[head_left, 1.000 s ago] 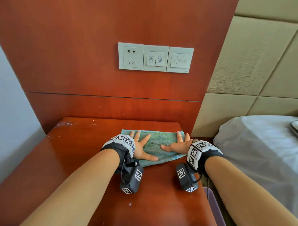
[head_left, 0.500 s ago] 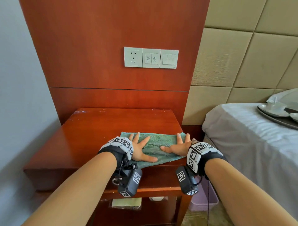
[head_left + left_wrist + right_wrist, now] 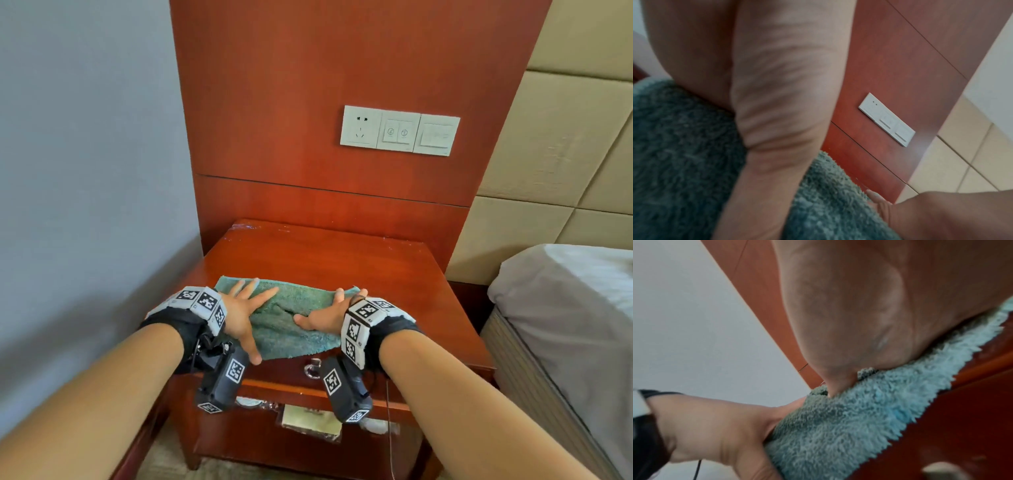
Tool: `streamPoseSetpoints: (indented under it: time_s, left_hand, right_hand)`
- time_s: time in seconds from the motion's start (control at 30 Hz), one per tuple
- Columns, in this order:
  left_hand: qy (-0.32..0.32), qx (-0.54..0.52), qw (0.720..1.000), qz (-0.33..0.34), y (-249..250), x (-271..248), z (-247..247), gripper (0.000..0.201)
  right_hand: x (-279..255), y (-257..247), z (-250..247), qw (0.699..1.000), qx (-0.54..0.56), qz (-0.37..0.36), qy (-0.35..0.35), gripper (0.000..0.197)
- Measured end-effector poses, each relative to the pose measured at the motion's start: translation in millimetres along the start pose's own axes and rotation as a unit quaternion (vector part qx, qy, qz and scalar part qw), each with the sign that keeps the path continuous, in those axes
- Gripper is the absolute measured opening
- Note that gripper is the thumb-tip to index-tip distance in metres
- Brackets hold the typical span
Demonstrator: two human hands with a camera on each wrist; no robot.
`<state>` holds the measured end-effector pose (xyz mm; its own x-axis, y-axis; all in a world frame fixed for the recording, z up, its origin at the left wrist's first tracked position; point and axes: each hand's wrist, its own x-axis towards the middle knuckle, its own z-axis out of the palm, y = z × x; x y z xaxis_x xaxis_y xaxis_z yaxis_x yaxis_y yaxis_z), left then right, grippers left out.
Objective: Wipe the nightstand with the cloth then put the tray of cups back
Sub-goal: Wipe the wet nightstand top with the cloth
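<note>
A teal fluffy cloth (image 3: 294, 322) lies flat near the front edge of the red-brown nightstand (image 3: 342, 260). My left hand (image 3: 241, 313) presses flat on its left part with fingers spread. On the cloth's right part my right hand (image 3: 327, 313) presses with straight fingers. The left wrist view shows my palm (image 3: 777, 91) on the cloth (image 3: 680, 146); in the right wrist view the heel of my right hand (image 3: 869, 313) rests on the cloth (image 3: 849, 426). The tray of cups is out of view.
A wood panel with a white socket and switch plate (image 3: 399, 130) rises behind the nightstand. A grey wall (image 3: 85, 171) stands to the left. A bed with a white sheet (image 3: 568, 308) is close on the right. Packets lie on the lower shelf (image 3: 310, 418).
Both hands have drawn the cloth toward the nightstand's front edge, and the camera has pulled back and swung left; the tray on the bed has left the view.
</note>
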<state>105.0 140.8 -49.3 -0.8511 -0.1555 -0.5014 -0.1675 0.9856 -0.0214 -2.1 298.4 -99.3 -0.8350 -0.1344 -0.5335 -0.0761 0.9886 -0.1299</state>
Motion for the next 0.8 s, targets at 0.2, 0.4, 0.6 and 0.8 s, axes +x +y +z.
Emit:
streamPoseSetpoints:
  time_s: [0.2,0.4,0.6,0.8]
  left_hand:
    - [0.020,-0.025,0.997,-0.072,-66,-4,9,0.136]
    - [-0.018,-0.015,0.997,-0.077,-89,13,-1,0.142]
    - [-0.064,-0.038,0.993,-0.087,-101,46,-31,0.142]
    - [-0.088,-0.073,0.989,-0.096,-118,93,-58,0.146]
  right_hand:
    - [-54,-65,3,0.996,-0.030,-0.067,0.053,0.131]
    - [-33,-94,-18,0.993,-0.057,-0.098,0.019,0.126]
    - [10,-126,-38,0.993,-0.036,-0.108,-0.021,0.140]
    - [53,-145,-67,0.989,-0.033,-0.144,-0.019,0.120]
